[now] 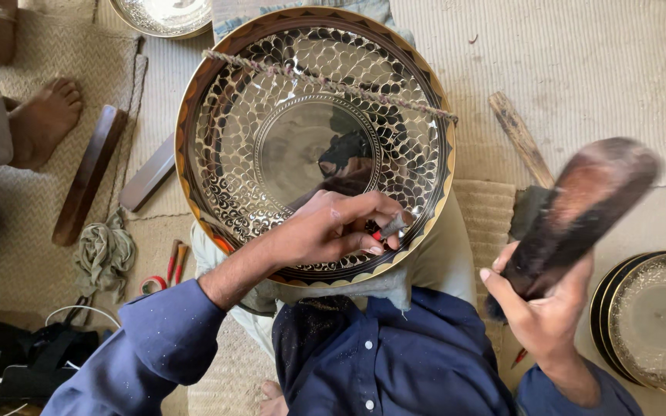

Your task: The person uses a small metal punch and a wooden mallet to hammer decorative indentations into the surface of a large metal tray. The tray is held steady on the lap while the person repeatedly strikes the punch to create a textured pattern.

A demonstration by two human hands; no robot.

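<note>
Left hand pinches chisel on engraved metal plate; right hand grips wooden mallet raised; should strike square, keeping chisel tip steady

— What is the person wearing?
— A dark blue button-up shirt, white buttons at bottom centre, long sleeves pushed back from the left hand and right hand; pale trousers above.
</note>
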